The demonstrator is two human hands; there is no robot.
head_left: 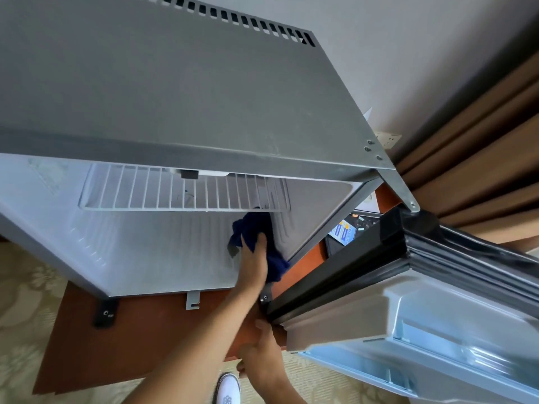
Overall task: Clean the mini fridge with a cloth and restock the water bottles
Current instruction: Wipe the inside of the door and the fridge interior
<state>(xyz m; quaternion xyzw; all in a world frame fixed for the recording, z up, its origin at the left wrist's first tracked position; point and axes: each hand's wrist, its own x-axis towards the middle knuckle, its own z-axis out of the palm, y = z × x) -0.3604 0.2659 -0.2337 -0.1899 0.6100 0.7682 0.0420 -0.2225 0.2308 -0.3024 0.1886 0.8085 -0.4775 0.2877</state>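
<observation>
The mini fridge (180,91) is seen from above, and its door (408,301) is swung wide open to the right. The open front of the fridge faces the person. Its gray top runs long from left to right, with a row of dark slots along the back edge.

Inside, a white wire shelf (180,189) lies flat near the top. Its long side also goes left to right. The floor under it looks bare and pale.

The left hand (255,265) reaches into the fridge at the lower right corner. Its fingers are curled around a dark blue cloth (262,231), which is bunched up. The cloth is pressed against the inside right wall, just under the end of the wire shelf. The cloth's long side runs up and down along that wall.

The right hand (261,352) is lower, at the bottom corner of the open door. Its thumb rests on the door edge. The fingers seem bent under the door, but they are partly hidden, so it is hard to be sure.

A white shoe (228,389) stands on the patterned carpet (26,287) below. The fridge sits on a brown wooden board (140,330).
</observation>
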